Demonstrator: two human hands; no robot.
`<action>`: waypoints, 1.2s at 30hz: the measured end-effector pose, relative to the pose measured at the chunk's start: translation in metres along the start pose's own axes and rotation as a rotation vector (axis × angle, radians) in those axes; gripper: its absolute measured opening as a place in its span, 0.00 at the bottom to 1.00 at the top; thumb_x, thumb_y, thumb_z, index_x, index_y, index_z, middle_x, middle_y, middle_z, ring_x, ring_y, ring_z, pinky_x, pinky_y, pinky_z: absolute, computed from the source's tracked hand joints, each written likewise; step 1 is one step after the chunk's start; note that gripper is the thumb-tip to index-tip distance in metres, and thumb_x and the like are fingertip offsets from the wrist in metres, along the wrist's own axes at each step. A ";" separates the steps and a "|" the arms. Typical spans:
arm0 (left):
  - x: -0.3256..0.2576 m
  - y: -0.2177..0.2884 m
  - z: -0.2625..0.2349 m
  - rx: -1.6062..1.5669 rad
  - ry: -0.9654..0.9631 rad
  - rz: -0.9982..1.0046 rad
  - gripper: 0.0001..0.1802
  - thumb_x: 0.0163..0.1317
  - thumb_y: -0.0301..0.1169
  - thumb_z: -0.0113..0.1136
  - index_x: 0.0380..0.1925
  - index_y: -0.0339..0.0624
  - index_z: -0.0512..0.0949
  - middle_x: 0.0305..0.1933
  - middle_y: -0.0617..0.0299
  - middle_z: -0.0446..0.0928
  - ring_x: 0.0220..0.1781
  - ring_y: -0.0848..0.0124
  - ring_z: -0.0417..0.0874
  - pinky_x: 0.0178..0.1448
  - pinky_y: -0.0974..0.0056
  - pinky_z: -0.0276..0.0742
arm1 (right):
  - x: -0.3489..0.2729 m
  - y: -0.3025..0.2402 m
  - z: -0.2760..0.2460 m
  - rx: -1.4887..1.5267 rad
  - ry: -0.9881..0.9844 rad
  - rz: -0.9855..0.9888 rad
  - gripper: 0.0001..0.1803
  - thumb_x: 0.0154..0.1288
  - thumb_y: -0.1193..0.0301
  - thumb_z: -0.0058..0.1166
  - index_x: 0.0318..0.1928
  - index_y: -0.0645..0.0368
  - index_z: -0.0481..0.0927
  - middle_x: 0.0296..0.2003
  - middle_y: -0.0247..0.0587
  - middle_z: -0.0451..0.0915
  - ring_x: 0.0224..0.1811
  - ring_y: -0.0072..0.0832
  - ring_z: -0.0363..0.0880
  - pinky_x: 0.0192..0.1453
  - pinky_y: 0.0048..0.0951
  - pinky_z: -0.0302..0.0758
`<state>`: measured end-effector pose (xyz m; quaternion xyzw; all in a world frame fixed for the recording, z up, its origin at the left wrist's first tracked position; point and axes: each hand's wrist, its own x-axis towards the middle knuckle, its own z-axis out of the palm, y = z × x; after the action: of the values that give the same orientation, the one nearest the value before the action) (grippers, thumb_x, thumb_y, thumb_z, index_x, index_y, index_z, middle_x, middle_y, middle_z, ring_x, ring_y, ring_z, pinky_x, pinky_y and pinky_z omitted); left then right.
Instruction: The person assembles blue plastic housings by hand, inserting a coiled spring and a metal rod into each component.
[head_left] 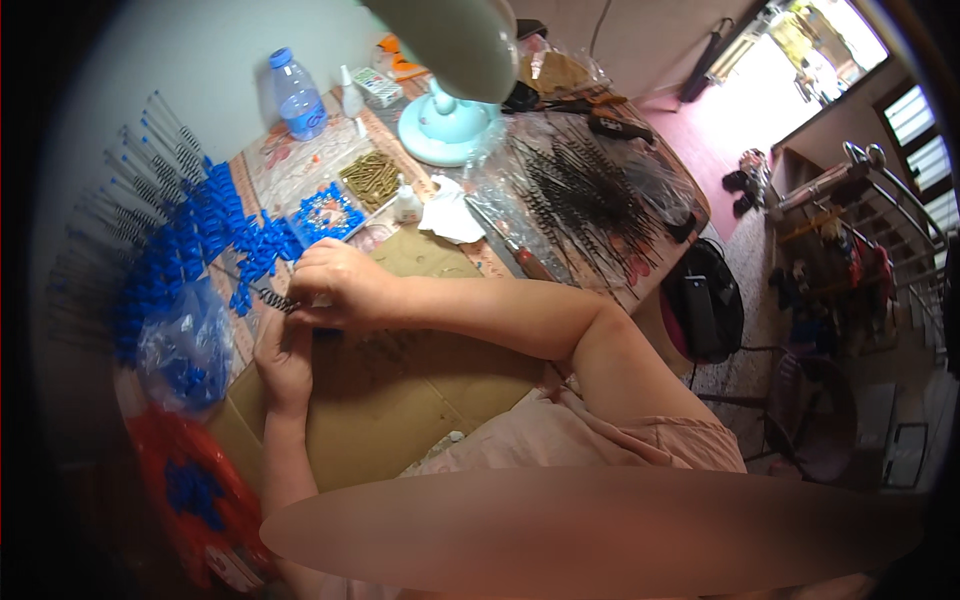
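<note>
My left hand (285, 358) and my right hand (345, 284) meet above the cardboard, fingers closed together. Between them sits a thin rod with a black-and-white spiral-striped section (275, 299), its inner end hidden by my fingers. A bit of blue shows under my right hand. Just beyond lie loose blue plastic pieces (268, 245) and a small tray (328, 212) of blue and shiny parts. Many similar striped rods (188, 160) stand at the left, set in blue pieces (190, 230).
Brown cardboard (430, 390) lies under my hands. Beyond are brass-coloured pins (370, 183), a small white bottle (407, 204), crumpled tissue (452, 212), a red-handled screwdriver (535, 264), a lamp base (445, 130), a water bottle (298, 95) and dark spiral rods (590, 195). Plastic bags (185, 345) lie left.
</note>
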<state>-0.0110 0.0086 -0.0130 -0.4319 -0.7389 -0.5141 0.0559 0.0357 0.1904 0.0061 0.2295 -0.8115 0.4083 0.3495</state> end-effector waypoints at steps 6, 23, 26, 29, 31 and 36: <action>0.004 0.012 0.004 -0.059 0.017 -0.019 0.10 0.66 0.23 0.58 0.46 0.32 0.78 0.42 0.55 0.78 0.46 0.65 0.80 0.51 0.65 0.73 | -0.001 -0.001 -0.002 -0.010 0.001 -0.011 0.12 0.51 0.68 0.69 0.32 0.54 0.77 0.27 0.34 0.76 0.35 0.36 0.76 0.46 0.37 0.70; 0.005 0.011 0.004 -0.046 0.046 0.012 0.05 0.63 0.22 0.60 0.37 0.32 0.76 0.33 0.56 0.73 0.36 0.63 0.75 0.43 0.63 0.71 | 0.001 -0.001 -0.001 0.023 -0.023 0.008 0.12 0.51 0.67 0.68 0.31 0.53 0.77 0.28 0.34 0.77 0.36 0.36 0.76 0.46 0.37 0.69; 0.006 0.015 0.005 -0.048 0.055 0.022 0.05 0.63 0.21 0.60 0.38 0.33 0.76 0.33 0.56 0.73 0.36 0.62 0.75 0.43 0.63 0.71 | 0.002 -0.003 -0.003 0.010 -0.033 0.015 0.12 0.51 0.67 0.68 0.31 0.54 0.77 0.28 0.35 0.77 0.36 0.37 0.76 0.47 0.37 0.69; 0.005 0.013 0.003 -0.041 0.044 0.009 0.05 0.62 0.21 0.60 0.38 0.33 0.76 0.33 0.55 0.73 0.37 0.62 0.76 0.43 0.63 0.71 | 0.002 -0.002 -0.003 0.021 -0.037 0.012 0.12 0.51 0.67 0.68 0.32 0.54 0.77 0.28 0.35 0.77 0.36 0.37 0.76 0.46 0.37 0.69; 0.004 0.012 0.004 -0.032 0.029 -0.002 0.05 0.62 0.21 0.60 0.38 0.33 0.76 0.33 0.55 0.73 0.37 0.62 0.75 0.43 0.63 0.71 | 0.002 -0.002 -0.003 0.018 -0.034 0.011 0.12 0.51 0.67 0.68 0.32 0.54 0.77 0.28 0.35 0.77 0.36 0.37 0.76 0.46 0.37 0.69; 0.004 0.010 0.004 -0.071 0.051 0.002 0.05 0.63 0.22 0.60 0.37 0.33 0.76 0.33 0.56 0.73 0.36 0.62 0.75 0.43 0.64 0.71 | 0.002 -0.002 -0.002 0.009 -0.029 0.007 0.12 0.50 0.67 0.68 0.31 0.54 0.77 0.28 0.35 0.77 0.36 0.37 0.76 0.45 0.38 0.69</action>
<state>-0.0048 0.0152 -0.0062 -0.4211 -0.7181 -0.5508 0.0595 0.0363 0.1907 0.0093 0.2342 -0.8152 0.4100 0.3354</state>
